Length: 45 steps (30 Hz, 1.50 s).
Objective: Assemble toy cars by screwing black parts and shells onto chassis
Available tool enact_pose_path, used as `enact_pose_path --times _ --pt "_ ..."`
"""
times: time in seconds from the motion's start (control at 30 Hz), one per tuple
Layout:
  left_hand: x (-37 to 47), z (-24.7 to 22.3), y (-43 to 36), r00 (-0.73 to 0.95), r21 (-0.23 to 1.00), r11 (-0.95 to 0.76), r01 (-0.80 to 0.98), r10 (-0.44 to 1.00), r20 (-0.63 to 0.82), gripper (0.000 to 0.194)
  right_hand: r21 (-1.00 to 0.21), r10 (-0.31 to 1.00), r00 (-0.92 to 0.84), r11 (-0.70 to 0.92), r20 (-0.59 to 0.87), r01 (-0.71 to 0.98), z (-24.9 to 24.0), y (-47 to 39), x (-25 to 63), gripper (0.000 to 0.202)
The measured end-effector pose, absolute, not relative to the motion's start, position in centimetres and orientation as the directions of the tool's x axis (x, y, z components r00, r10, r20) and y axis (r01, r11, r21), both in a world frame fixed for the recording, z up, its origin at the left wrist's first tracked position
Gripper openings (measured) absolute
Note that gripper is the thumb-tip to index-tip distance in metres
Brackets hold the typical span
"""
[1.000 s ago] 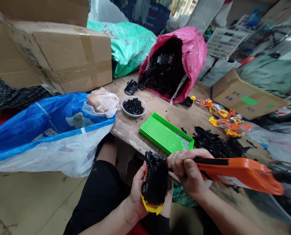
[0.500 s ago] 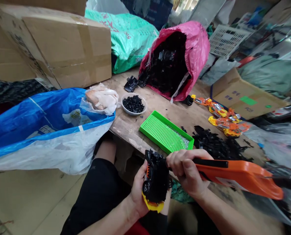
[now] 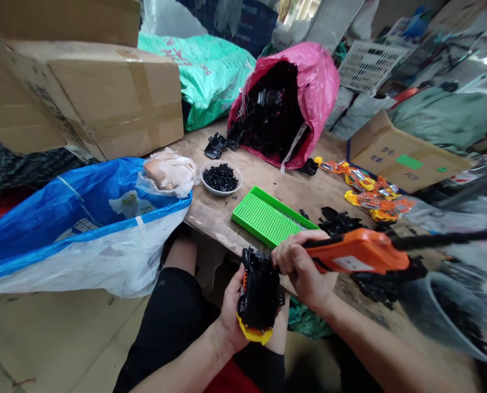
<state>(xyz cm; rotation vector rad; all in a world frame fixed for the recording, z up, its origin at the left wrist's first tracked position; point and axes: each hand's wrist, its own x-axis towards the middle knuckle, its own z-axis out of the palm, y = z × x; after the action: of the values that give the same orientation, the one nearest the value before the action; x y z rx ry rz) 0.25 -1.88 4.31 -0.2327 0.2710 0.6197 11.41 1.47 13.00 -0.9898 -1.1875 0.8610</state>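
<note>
Your left grip (image 3: 232, 314) holds the black-and-yellow plastic piece (image 3: 260, 295) over your lap (image 3: 178, 314), beside the counter's (image 3: 268, 173) near edge. Your right grip (image 3: 302, 267) wraps the orange tool (image 3: 353, 251) at the piece's right; its tip is hidden. Beyond, the green tray (image 3: 259, 215) lies on the counter, with the bowl (image 3: 223, 192) farther left.

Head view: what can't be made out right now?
All in the head view:
Tool tip: hidden where the right grip meets the black part.
Left grip, far fingers: mostly behind the black part.
Bits in the green tray: too small to identify.
Pink sack, back: lost in shadow.
Cable, far end: cut off by the right edge.
</note>
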Motion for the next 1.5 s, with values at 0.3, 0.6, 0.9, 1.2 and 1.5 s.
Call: enact_pose_path --times 0.3,0.6,0.9,1.2,1.5 --pt "-0.5 4.5 -1.6 0.795 -0.146 0.801 -0.58 0.518 -0.316 0.062 -0.906 0.842 0.362 0.423 0.399 0.014 17.6 3.5 12.4 0.02" --pt "-1.0 4.1 -2.2 0.833 -0.179 0.821 -0.542 0.495 -0.248 0.062 -0.814 0.777 0.343 0.349 0.528 0.464 18.9 6.4 16.8 0.021" --pt "-1.3 4.0 -2.4 0.836 -0.128 0.835 -0.535 0.5 -0.227 0.064 -0.743 0.8 0.213 0.373 0.561 0.556 19.3 6.9 19.2 0.025" --pt "-1.4 4.4 -2.4 0.842 -0.095 0.854 -0.511 0.476 -0.253 0.064 -0.672 0.756 0.218 0.361 0.617 0.647 18.1 5.0 20.1 0.055" --pt "-1.4 5.0 -2.6 0.825 -0.095 0.851 -0.517 0.466 -0.318 0.06 -0.511 0.908 -0.241 0.395 0.343 0.764 14.6 0.7 16.3 0.011"
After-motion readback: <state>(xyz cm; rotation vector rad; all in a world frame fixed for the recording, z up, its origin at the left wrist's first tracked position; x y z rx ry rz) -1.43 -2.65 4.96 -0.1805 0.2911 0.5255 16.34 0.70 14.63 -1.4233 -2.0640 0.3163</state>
